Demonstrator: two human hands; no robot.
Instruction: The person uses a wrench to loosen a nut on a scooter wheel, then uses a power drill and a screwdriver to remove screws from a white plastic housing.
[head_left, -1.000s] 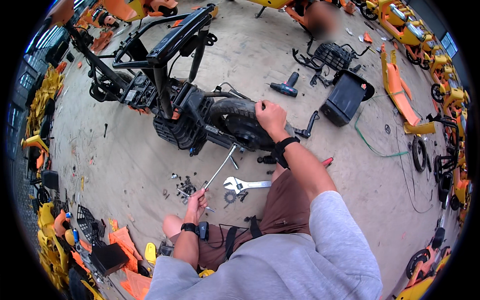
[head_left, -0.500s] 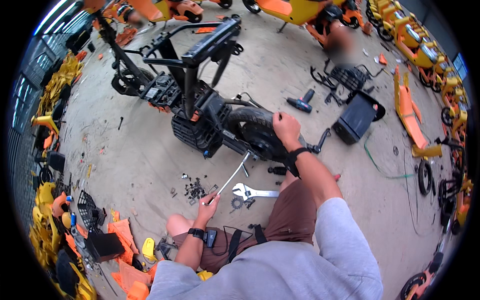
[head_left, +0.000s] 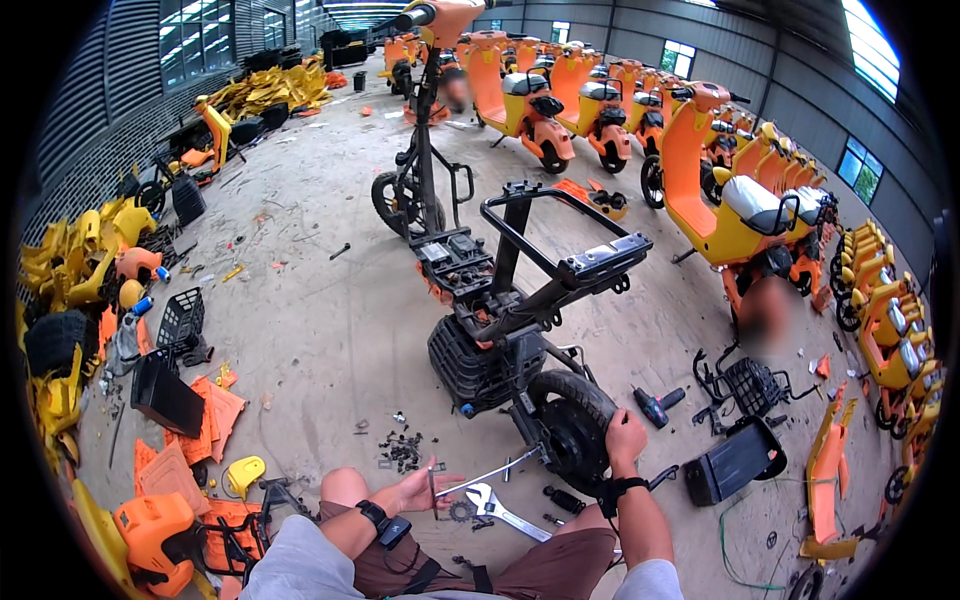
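Observation:
My right hand (head_left: 627, 437) is closed over the tyre (head_left: 575, 387) of the scooter's rear wheel. My left hand (head_left: 415, 490) lies palm up with its fingers stretched, against the crosspiece at the near end of a long silver T-handled wrench (head_left: 495, 470). The wrench's far end meets the wheel hub (head_left: 567, 440) at the axle. Stripped of its panels, the black scooter frame (head_left: 515, 235) stands in front of me. Below the wrench lies a large adjustable wrench (head_left: 510, 512), near a small toothed sprocket (head_left: 461, 511). Loose bolts (head_left: 404, 452) are heaped beyond my left hand.
A cordless drill (head_left: 657, 405), a black bin (head_left: 735, 462) and a wire basket (head_left: 755, 385) lie to the right. Orange panels (head_left: 208, 415) and a black box (head_left: 167, 392) lie at the left. A shock absorber (head_left: 564, 499) is by my knee. Parked scooters (head_left: 690, 200) stand beyond.
My view has tilted upward. My left hand, earlier closed around the wrench's near end, has opened out with its palm up. The right hand stays on the tyre.

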